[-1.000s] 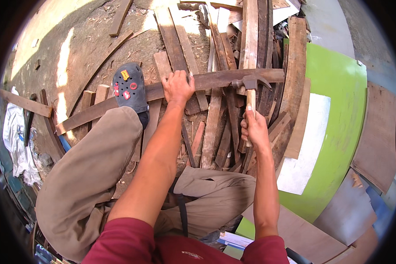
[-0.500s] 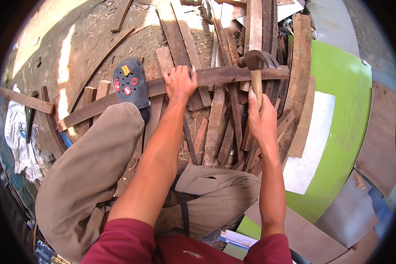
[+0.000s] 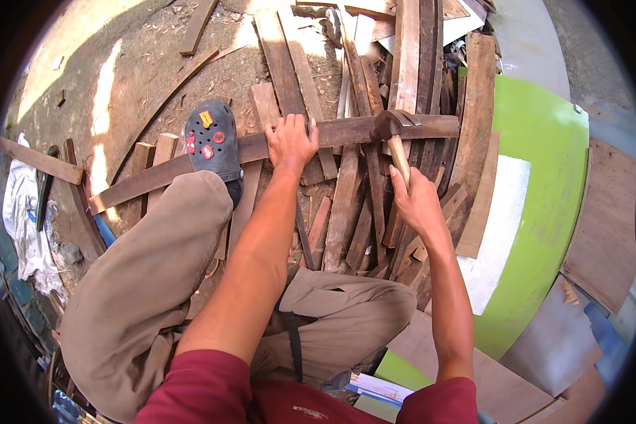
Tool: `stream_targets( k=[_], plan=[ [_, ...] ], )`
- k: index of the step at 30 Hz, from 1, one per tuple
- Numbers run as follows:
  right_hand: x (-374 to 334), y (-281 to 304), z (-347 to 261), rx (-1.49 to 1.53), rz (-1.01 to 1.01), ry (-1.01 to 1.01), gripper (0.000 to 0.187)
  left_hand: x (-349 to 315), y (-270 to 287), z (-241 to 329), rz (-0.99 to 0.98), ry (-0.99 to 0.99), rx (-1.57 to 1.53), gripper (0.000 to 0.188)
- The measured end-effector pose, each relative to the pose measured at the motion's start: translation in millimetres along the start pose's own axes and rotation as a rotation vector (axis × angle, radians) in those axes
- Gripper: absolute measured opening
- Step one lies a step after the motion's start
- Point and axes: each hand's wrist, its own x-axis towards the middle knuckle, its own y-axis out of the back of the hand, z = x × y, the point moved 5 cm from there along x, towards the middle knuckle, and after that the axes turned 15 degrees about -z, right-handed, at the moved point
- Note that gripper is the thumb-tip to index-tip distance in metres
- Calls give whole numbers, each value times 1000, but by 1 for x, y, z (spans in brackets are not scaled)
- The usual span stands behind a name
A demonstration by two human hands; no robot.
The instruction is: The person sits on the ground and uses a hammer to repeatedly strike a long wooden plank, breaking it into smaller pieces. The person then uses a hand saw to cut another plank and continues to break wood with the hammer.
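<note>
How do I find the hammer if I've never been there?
Start at the big green panel, then look left to the long dark plank lying crosswise. In the right hand is the claw hammer, its forked metal head unlike the plain wooden boards around it.

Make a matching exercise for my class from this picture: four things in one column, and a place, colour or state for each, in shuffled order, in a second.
Column one
1. Claw hammer
2. Perforated clog
3. Crosswise wooden plank
4. Crumpled cloth

Column two
A. Beneath the left hand
B. White, towards the picture's far left
C. Gripped in the right hand
D. Dark grey, with red and yellow charms

Right pairs: 1-C, 2-D, 3-A, 4-B
</note>
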Motion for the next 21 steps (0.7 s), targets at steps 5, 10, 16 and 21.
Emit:
stream_targets(
  k=[5, 10, 16, 21],
  plan=[
    [-12, 24, -33, 80, 121, 86, 42, 3, -5, -6, -64, 60, -19, 26],
    [-4, 0, -6, -126, -16, 14, 38, 3, -3, -1, -46, 38, -20, 26],
    [-13, 8, -42, 9, 50, 133, 41, 7, 0, -4, -61, 54, -10, 28],
    [-1, -13, -2, -135, -55, 6, 42, 4, -5, -2, -52, 45, 2, 28]
  ],
)
